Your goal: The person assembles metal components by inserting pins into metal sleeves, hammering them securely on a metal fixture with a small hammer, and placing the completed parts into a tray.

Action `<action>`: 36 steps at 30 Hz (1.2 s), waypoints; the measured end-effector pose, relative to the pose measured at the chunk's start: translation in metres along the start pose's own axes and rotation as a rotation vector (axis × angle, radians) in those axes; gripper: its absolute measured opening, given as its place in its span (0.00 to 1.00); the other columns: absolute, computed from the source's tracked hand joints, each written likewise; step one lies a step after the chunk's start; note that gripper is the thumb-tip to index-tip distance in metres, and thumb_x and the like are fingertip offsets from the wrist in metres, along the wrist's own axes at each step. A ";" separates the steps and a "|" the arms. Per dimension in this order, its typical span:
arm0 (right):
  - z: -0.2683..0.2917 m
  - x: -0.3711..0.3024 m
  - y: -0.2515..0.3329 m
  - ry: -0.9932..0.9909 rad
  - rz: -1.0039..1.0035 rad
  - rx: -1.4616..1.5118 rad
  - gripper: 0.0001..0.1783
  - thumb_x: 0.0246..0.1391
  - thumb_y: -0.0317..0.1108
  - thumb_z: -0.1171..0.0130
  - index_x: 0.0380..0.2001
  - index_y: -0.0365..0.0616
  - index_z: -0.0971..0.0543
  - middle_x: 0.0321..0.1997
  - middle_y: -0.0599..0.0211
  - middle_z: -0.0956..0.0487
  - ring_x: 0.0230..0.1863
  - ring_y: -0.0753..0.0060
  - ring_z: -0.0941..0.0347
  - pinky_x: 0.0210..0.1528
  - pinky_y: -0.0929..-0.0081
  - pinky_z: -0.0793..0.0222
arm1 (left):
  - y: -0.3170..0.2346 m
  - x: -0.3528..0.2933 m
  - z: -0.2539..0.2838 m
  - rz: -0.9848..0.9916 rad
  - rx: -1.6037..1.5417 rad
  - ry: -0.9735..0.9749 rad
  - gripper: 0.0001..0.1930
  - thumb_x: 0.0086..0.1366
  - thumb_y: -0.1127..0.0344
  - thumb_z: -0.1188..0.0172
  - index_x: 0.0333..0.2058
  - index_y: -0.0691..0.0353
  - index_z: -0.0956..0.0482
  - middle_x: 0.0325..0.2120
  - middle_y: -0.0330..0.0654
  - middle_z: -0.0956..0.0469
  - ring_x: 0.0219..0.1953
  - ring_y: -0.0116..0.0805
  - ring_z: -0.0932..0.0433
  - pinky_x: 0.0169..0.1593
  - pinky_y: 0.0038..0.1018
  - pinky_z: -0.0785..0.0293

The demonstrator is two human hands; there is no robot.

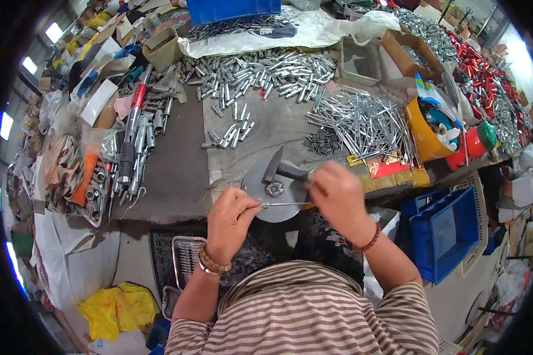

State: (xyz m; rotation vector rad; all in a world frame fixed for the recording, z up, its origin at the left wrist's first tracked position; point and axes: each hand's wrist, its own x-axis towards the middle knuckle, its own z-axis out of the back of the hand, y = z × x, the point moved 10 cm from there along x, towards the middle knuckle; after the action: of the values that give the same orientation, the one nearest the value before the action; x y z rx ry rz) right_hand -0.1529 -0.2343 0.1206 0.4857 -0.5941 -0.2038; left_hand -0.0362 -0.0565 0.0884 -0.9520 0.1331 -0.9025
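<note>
My left hand (230, 214) pinches one end of a thin metal rod (287, 204), which lies level across a round grey plate (276, 215) at the table's front edge. On that plate, just beyond the rod, sits a small lumpy metal piece (274, 189). A hammer (272, 166) with a dark handle lies at the plate's far side, its handle running toward my right hand (339, 192). Motion blurs the right hand's fingers, close to both the handle's end and the rod's far end. Whether they grip either one cannot be made out.
Beyond the plate lie a heap of metal sleeves (272, 74), a pile of thin rods (364, 121) and small dark pieces (323, 143). A yellow container (423, 133) stands right, above blue crates (447, 228). Tools (127, 157) crowd the left.
</note>
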 end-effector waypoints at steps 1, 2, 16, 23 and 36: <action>0.010 0.001 -0.022 -0.035 -0.127 -0.067 0.09 0.47 0.27 0.32 0.33 0.45 0.20 0.32 0.60 0.25 0.37 0.50 0.23 0.38 0.55 0.26 | -0.001 0.001 0.000 0.004 0.002 -0.001 0.06 0.57 0.75 0.29 0.35 0.64 0.14 0.32 0.41 0.24 0.35 0.37 0.23 0.39 0.29 0.27; 0.015 0.003 -0.033 -0.036 -0.126 -0.070 0.09 0.47 0.27 0.32 0.33 0.45 0.20 0.32 0.60 0.25 0.37 0.50 0.23 0.38 0.55 0.26 | -0.001 0.001 0.000 0.009 0.005 -0.003 0.06 0.58 0.75 0.29 0.35 0.64 0.14 0.32 0.41 0.24 0.35 0.37 0.23 0.40 0.29 0.27; -0.029 0.034 -0.064 0.158 0.023 -0.354 0.03 0.50 0.29 0.39 0.30 0.45 0.23 0.35 0.59 0.25 0.41 0.52 0.23 0.41 0.56 0.24 | -0.005 -0.001 -0.002 -0.076 0.099 -0.002 0.05 0.58 0.70 0.30 0.33 0.62 0.16 0.32 0.44 0.22 0.37 0.46 0.22 0.42 0.36 0.25; -0.023 0.032 -0.048 0.216 0.066 -0.383 0.05 0.52 0.29 0.40 0.33 0.44 0.23 0.38 0.61 0.24 0.44 0.55 0.21 0.40 0.58 0.21 | -0.005 -0.008 0.002 -0.099 0.093 -0.023 0.05 0.58 0.68 0.30 0.33 0.59 0.14 0.34 0.43 0.21 0.39 0.47 0.20 0.43 0.39 0.24; -0.009 0.037 -0.043 0.167 0.016 -0.270 0.07 0.55 0.28 0.39 0.37 0.43 0.24 0.39 0.57 0.24 0.44 0.49 0.23 0.45 0.55 0.24 | -0.008 -0.003 0.004 -0.109 0.066 -0.057 0.05 0.58 0.67 0.29 0.32 0.60 0.14 0.33 0.43 0.21 0.37 0.46 0.20 0.40 0.38 0.23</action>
State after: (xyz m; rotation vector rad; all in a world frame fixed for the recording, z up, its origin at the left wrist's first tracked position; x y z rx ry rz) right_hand -0.1192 -0.2801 0.1108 0.2338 -0.3992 -0.2222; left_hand -0.0410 -0.0541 0.0966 -0.9298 0.0030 -0.9738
